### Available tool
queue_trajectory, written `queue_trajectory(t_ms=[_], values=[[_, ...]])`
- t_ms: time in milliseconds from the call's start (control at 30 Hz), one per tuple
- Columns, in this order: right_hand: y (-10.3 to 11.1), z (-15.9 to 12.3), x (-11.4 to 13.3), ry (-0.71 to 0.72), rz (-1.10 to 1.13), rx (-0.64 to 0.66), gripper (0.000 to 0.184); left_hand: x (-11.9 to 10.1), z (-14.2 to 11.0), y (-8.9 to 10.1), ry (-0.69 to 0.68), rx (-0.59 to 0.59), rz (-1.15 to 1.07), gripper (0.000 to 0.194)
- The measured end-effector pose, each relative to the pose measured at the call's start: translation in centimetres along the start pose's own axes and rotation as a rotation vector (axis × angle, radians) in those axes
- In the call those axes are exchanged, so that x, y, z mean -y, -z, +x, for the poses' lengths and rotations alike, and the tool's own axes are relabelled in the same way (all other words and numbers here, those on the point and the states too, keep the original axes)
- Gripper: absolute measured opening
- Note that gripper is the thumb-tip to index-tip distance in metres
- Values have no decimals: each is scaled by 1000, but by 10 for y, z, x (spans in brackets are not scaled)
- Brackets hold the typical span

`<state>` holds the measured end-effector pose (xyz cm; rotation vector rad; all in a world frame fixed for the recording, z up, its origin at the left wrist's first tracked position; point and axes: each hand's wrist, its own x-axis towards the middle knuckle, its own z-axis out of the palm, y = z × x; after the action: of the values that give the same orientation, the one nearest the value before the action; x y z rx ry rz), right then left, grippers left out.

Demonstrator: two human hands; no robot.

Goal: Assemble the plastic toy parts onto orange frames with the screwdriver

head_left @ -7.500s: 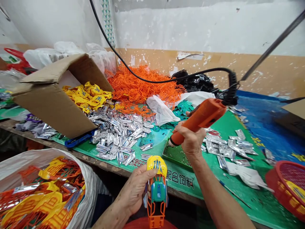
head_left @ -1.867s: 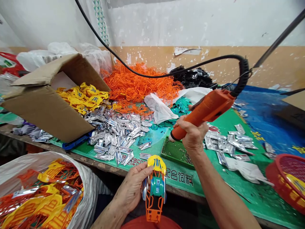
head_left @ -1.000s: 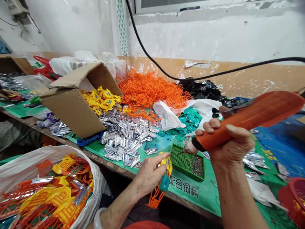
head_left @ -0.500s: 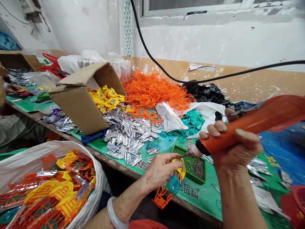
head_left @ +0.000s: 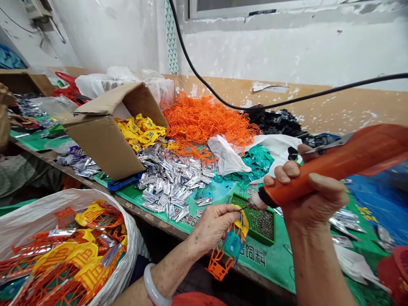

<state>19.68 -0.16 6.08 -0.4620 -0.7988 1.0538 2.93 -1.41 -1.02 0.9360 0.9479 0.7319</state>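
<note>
Head view shows your right hand (head_left: 314, 195) wrapped around the orange driver (head_left: 344, 161), tilted so its bit (head_left: 245, 208) points left and slightly down at your other hand, likely so the tip can meet your fingers comfortably. Your left hand (head_left: 212, 225) has thumb and index finger pinched together at the bit's end; whether a screw sits between them is too small to tell. Below that pinch, the yellow, green and orange assembly (head_left: 232, 244) hangs over the near edge of the worktop (head_left: 282, 267), apparently gripped by your other fingers, which are hidden; that would leave thumb and index for the bit. Just beside it lies the green tray (head_left: 259, 238), small metal pieces (head_left: 265, 223) heaped toward one end, probably placed there for short reaches. At your left, the white sack (head_left: 128, 221) stands open, holding similar assemblies.
</note>
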Motion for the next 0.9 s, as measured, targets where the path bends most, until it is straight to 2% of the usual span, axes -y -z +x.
queue_trajectory(t_ms=[267, 567, 900], values=[[-4, -3, -2, 12, -13, 1, 35, 12, 7, -2, -34, -47, -41, 15], [-5, -5, -2, 49, -21, -16, 35, 15, 12, -3, -37, -111, -83, 16], [-2, -7, -5, 62, -56, -7, 38, 13, 11, -6, -40, -94, -144, 15]])
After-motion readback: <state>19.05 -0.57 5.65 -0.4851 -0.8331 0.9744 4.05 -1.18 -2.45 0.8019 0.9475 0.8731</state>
